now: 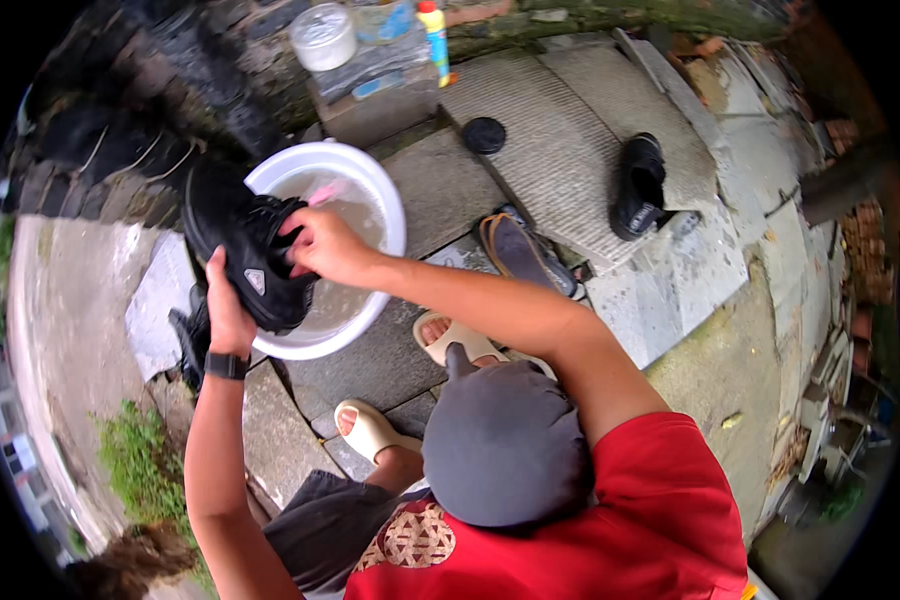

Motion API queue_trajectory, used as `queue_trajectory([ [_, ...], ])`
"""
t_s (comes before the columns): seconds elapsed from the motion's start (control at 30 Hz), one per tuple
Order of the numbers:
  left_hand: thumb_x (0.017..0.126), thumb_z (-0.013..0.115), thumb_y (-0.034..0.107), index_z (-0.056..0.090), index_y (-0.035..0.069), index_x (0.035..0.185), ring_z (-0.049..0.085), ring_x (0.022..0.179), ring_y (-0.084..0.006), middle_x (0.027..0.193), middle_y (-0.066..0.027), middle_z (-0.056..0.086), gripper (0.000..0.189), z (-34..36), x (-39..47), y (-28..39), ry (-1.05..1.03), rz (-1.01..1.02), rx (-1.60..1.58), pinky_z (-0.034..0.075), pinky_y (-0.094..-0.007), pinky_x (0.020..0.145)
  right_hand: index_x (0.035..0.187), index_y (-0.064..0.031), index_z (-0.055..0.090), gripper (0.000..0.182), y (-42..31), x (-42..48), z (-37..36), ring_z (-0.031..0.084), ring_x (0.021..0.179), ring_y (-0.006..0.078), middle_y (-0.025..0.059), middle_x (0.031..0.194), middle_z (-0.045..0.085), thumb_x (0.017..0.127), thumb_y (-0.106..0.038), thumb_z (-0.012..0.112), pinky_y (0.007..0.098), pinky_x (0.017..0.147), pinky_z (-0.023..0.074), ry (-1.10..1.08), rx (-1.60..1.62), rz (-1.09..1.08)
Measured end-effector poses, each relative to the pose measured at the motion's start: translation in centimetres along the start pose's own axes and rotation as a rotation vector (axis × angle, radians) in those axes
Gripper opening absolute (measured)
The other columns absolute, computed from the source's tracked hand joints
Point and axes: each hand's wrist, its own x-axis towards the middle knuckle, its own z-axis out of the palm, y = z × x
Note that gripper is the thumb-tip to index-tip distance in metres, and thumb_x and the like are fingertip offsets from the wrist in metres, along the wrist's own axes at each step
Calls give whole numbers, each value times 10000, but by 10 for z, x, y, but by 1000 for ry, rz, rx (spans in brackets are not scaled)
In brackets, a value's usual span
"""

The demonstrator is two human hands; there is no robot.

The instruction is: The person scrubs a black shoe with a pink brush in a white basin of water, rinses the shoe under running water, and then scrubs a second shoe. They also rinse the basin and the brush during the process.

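My left hand (229, 311) grips a black shoe (221, 217) from its near left side, thumb along the upper. The shoe has a light triangular badge and is held tilted over the left part of a white plastic basin (392, 217). At the shoe's opening, beside the laces, are the bent fingers of my right hand (334, 247); their tips are partly hidden and seem to pinch the collar or tongue. Cloudy water (345, 300) fills the basin, with something pink (326, 191) at its far side.
Another black shoe (637, 187) rests on a ribbed slab (540, 112), near a round black object (484, 136). A flip-flop (521, 247) lies right of the basin. Behind stand a white tub (322, 37) on a block and a yellow bottle (435, 45). Weeds (139, 461) grow at left.
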Motion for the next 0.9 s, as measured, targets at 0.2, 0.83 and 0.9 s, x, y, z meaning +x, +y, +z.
queue_trajectory([
  [0.2,913,339,621,474,38,1297,592,1064,-225,1213,-106,590,711,8,-41,37,-56,-173,51,476,-360,943,967,45,662,190,-70,-5,7,656,591,138,107,736,675,835,-70,588,247,476,505,-179,-361,50],
  [0.83,926,301,606,410,61,1357,489,1201,-312,1337,-163,478,704,-19,-85,-5,-370,-125,-585,378,-457,1039,834,-37,669,101,-98,-41,54,633,729,342,164,762,648,785,-77,590,420,662,487,-771,-930,-453],
  [0.9,938,300,583,426,57,1344,501,1188,-311,1323,-165,491,676,-22,-82,-11,-391,-115,-641,389,-453,1031,824,-33,668,96,-93,-35,51,635,730,336,164,762,648,783,-78,593,418,653,486,-791,-856,-485],
])
